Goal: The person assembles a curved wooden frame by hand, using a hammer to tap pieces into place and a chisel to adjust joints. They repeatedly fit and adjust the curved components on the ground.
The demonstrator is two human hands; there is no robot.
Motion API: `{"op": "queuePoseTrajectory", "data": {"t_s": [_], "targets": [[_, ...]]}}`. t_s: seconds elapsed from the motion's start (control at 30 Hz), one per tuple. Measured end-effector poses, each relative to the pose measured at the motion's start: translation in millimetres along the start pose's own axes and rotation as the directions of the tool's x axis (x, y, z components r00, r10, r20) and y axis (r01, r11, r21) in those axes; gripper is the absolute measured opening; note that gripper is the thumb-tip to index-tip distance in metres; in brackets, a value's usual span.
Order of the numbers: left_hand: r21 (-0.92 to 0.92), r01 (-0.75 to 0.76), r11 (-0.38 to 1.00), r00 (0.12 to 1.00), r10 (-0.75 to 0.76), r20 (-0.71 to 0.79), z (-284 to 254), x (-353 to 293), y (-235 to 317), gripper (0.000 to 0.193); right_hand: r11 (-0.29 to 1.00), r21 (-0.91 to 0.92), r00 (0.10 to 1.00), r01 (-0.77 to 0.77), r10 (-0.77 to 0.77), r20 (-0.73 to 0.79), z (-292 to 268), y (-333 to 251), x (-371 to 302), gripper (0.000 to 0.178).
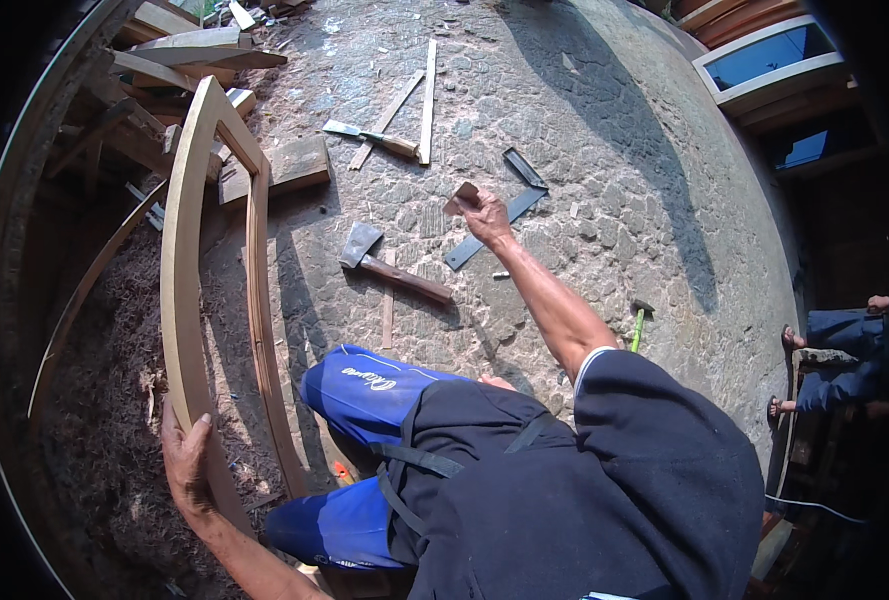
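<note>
My left hand (186, 452) is closed round the near part of a long wooden frame (182, 270), which stands tilted on its edge at my left. My right hand (486, 216) is stretched out ahead over the ground, its fingers pinching a small brown sheet that looks like sandpaper (461, 198). Beneath and beside that hand lies a dark metal try square (520, 206). To its left rests a hatchet (394, 266) with a wooden handle. Farther off is a chisel (372, 137), its handle close to two thin wood strips (427, 105).
Scrap timber (189, 50) is heaped at the far left, with a thick wood block (282, 170) by the frame. A green-handled tool (638, 325) lies right of my forearm. At the right edge another person's legs (839, 360) show. Shavings (129, 350) cover the ground at left.
</note>
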State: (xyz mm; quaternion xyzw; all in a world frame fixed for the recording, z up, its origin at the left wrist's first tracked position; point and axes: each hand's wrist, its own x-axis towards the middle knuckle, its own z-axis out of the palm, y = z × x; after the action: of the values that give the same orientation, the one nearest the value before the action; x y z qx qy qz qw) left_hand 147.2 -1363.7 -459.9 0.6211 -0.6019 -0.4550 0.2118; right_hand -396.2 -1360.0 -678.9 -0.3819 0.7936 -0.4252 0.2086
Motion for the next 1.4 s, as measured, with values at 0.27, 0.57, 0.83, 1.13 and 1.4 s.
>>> {"op": "queuePoseTrajectory", "data": {"t_s": [0.27,0.57,0.83,1.13,1.4], "targets": [[-0.062,0.027,0.998,1.0,-0.027,-0.004,-4,0,-1,0.05,0.944,-0.041,0.915,0.327,-0.327,-0.235,-12,29,4,0.015],[0.025,-0.056,0.998,0.998,0.056,-0.002,-2,-1,-1,0.047,0.953,-0.057,0.938,0.297,-0.302,-0.172,-16,-11,0,0.02],[-0.052,-0.072,0.996,0.997,0.071,-0.028,-4,2,-6,0.048,0.775,0.133,0.783,0.618,-0.589,-0.201,-79,-132,-1,0.014],[0.07,-0.079,0.994,0.997,0.08,-0.009,-8,6,-9,0.048,0.979,-0.137,0.985,0.154,-0.14,0.104,10,-43,-29,0.02],[-0.043,-0.059,0.997,0.998,0.058,-0.018,-11,6,-16,0.051,0.929,0.291,0.972,0.228,-0.201,-0.12,23,-15,-18,0.018]]}}
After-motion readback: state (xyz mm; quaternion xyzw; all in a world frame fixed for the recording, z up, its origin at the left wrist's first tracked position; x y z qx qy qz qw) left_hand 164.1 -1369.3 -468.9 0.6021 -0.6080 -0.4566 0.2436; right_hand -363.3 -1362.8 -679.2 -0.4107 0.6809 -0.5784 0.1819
